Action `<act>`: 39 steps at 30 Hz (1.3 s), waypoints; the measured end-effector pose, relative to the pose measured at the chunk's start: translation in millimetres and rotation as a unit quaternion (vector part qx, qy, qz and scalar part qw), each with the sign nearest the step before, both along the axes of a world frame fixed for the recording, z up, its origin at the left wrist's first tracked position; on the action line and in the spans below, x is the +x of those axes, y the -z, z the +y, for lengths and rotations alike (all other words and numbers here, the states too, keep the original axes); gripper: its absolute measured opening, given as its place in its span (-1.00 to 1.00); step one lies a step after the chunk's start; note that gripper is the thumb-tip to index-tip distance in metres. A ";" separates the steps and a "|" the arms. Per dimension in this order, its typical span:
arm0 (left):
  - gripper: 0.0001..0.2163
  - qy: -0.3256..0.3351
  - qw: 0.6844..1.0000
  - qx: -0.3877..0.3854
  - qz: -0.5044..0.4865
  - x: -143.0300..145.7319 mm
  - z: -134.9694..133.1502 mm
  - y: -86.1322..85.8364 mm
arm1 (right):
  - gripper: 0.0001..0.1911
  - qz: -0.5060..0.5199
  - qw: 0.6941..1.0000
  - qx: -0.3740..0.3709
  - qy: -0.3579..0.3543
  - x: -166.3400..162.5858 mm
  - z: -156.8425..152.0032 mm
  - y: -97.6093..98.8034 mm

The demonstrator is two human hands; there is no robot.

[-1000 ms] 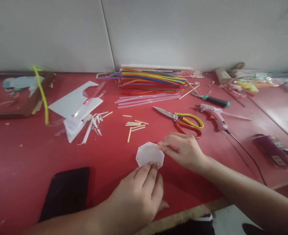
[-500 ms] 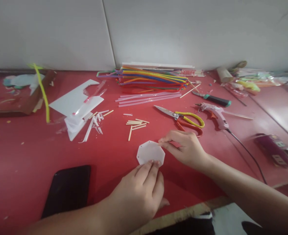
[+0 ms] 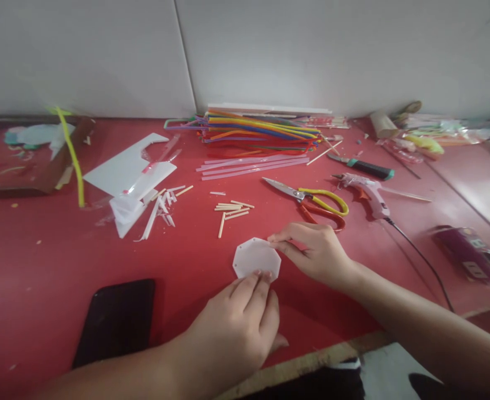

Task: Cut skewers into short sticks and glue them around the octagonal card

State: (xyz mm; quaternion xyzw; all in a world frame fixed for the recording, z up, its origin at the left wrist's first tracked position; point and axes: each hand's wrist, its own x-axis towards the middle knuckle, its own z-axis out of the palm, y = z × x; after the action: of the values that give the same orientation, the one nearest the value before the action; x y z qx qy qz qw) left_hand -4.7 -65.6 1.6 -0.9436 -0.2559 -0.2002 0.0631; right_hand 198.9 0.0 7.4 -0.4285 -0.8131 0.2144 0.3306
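Observation:
A white octagonal plastic piece [image 3: 256,257] lies flat on the red table [image 3: 40,266]. My left hand [image 3: 236,328] rests below it, fingertips pressed together on its near edge. My right hand [image 3: 311,250] comes in from the right, and its thumb and forefinger pinch the octagon's upper right corner. Just beyond the piece lie several short wooden sticks [image 3: 230,210].
A black phone [image 3: 115,322] lies at my left. Farther back are yellow-and-red scissors [image 3: 311,203], a pink glue gun [image 3: 368,194] with its cord, a green-handled knife [image 3: 364,166], a stack of coloured straws [image 3: 257,136], white sheet offcuts [image 3: 128,172] and a purple power strip [image 3: 468,253].
Both hands have stayed on the octagon. The view has shifted slightly; the piece sits a touch higher in the picture.

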 end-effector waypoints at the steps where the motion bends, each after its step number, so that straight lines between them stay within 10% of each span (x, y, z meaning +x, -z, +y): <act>1: -0.59 -0.002 1.000 -0.003 0.001 -0.3 -0.1 0.0 | -0.93 0.000 1.000 0.002 0.004 -0.3 0.3 0.7; 39: -0.64 0.002 1.000 0.006 -0.015 -0.7 2.5 -3.8 | -0.93 0.019 0.999 0.049 0.000 -2.5 4.3 8.8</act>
State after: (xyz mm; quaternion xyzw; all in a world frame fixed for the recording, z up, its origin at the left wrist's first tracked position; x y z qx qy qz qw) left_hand -5.4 -63.2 5.4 -0.9406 -0.2541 -0.2156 0.0648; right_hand 196.4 4.3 -1.4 -0.4078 -0.8160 0.1823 0.3669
